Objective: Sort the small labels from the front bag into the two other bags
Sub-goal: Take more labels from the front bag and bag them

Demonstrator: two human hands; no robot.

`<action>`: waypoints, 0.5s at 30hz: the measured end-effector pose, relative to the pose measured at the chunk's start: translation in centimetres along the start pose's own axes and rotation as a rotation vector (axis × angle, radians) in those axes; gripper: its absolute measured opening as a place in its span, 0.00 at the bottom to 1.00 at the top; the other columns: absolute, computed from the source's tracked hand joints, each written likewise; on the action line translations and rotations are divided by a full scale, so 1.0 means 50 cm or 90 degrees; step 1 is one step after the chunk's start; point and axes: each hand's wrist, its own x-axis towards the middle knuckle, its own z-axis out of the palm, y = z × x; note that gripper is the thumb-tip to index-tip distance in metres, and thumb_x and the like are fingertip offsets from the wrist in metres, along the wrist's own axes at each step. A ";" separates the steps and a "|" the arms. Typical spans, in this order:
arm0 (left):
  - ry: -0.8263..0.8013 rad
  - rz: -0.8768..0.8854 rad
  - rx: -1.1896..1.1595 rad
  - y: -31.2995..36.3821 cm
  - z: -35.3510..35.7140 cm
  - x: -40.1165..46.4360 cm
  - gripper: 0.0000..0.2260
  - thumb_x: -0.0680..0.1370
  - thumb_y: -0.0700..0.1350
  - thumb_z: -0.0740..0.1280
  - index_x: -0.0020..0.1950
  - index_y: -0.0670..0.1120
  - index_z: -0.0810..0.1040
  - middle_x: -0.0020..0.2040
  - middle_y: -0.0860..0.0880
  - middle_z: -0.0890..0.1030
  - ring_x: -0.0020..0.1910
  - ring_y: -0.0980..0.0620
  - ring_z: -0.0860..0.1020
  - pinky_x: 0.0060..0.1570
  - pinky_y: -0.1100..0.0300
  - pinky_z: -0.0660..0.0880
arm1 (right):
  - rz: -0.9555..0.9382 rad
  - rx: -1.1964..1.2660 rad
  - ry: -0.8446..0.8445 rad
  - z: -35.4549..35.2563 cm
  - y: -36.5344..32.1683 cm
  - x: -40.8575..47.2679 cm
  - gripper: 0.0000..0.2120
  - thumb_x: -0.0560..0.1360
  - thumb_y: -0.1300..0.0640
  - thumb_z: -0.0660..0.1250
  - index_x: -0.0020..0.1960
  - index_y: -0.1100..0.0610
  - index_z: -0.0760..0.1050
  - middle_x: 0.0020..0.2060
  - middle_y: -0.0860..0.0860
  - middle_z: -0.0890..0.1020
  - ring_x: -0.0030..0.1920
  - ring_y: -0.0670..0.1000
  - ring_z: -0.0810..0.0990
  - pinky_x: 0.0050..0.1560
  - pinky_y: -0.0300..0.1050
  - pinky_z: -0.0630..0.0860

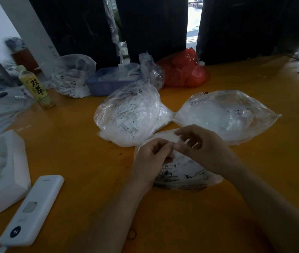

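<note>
The bulging left bag [128,114] and flatter right bag [225,115] are laid side by side just behind the front bag [183,172], presumably within easy reach for dropping. Above the front bag's mouth, something small and white, seemingly labels, is pinched by the curled left hand [152,154] and fingered by the right hand [200,143], probably for reading sizes.

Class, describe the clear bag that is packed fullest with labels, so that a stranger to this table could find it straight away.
Start at the orange table and find the blue basket at its back. Just in front of the basket lies the full bag, left of the flatter bag. Unlike its neighbours it bulges round, with small white printed labels pressed against its plastic.
</note>
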 end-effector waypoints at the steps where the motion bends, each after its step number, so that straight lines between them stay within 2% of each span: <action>1: -0.006 0.006 0.006 0.001 0.001 -0.002 0.08 0.76 0.54 0.72 0.43 0.51 0.85 0.38 0.48 0.83 0.42 0.51 0.83 0.51 0.56 0.81 | -0.002 0.000 0.009 0.001 0.000 0.001 0.15 0.74 0.36 0.66 0.56 0.43 0.78 0.44 0.33 0.80 0.41 0.41 0.81 0.38 0.38 0.79; 3: -0.006 0.009 0.015 0.000 0.003 -0.002 0.10 0.72 0.57 0.72 0.42 0.51 0.85 0.39 0.48 0.84 0.42 0.51 0.83 0.49 0.57 0.81 | 0.011 0.007 0.027 0.002 0.003 0.002 0.06 0.79 0.44 0.67 0.50 0.45 0.80 0.40 0.38 0.83 0.38 0.45 0.82 0.37 0.43 0.80; 6: 0.010 -0.004 -0.002 0.001 0.004 0.000 0.05 0.73 0.53 0.72 0.41 0.54 0.85 0.40 0.50 0.84 0.43 0.51 0.85 0.48 0.59 0.81 | 0.035 0.028 0.041 0.003 0.006 0.004 0.07 0.81 0.47 0.65 0.48 0.46 0.80 0.39 0.39 0.84 0.37 0.42 0.82 0.35 0.34 0.76; 8: 0.028 -0.011 -0.040 0.002 0.004 0.002 0.05 0.75 0.50 0.71 0.42 0.53 0.86 0.42 0.49 0.85 0.45 0.50 0.86 0.47 0.58 0.81 | 0.057 0.034 0.043 0.003 0.006 0.005 0.07 0.81 0.48 0.65 0.48 0.46 0.81 0.39 0.39 0.85 0.37 0.42 0.82 0.36 0.34 0.76; 10: 0.041 -0.012 -0.081 0.007 0.003 0.002 0.07 0.78 0.48 0.70 0.42 0.52 0.86 0.46 0.47 0.87 0.48 0.48 0.87 0.47 0.58 0.82 | 0.072 0.030 0.039 0.002 0.005 0.006 0.07 0.81 0.48 0.65 0.48 0.46 0.81 0.39 0.39 0.85 0.37 0.43 0.82 0.38 0.39 0.79; 13: 0.061 -0.016 -0.130 0.016 0.002 0.001 0.10 0.83 0.43 0.68 0.45 0.49 0.86 0.49 0.44 0.87 0.48 0.46 0.87 0.45 0.58 0.82 | 0.070 0.011 0.008 0.002 0.000 0.002 0.05 0.80 0.48 0.67 0.47 0.45 0.81 0.38 0.38 0.85 0.37 0.50 0.83 0.42 0.53 0.83; 15: 0.057 -0.025 -0.135 0.021 0.003 -0.001 0.06 0.83 0.44 0.69 0.50 0.47 0.85 0.51 0.44 0.87 0.49 0.47 0.87 0.46 0.58 0.82 | 0.064 0.003 0.005 0.002 -0.003 0.001 0.05 0.80 0.49 0.68 0.46 0.45 0.81 0.38 0.39 0.85 0.37 0.51 0.83 0.42 0.55 0.83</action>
